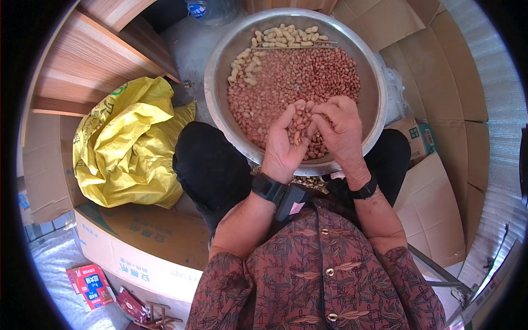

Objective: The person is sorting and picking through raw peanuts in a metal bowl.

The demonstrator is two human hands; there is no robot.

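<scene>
A wide metal basin [214, 95] stands in front of me between my knees. Red-skinned peanut kernels [288, 78] cover most of its bottom. Unshelled peanuts [284, 35] lie at its far side, with another small group [247, 66] at the left. Over the near part of the basin, my left hand [282, 144] is cupped around several peanut kernels [300, 123]. My right hand [340, 123] meets its fingertips, thumb and fingers pinched together. Whether something small sits in that pinch is hidden by the fingers.
Thin sticks [295, 47] lie across the basin's far part. A yellow woven sack [128, 144] slumps at the left, beside a wooden cabinet [103, 49]. Cardboard sheets [437, 74] line the right side. An open cardboard box [165, 235] is at lower left. Shells [309, 180] lie below the basin.
</scene>
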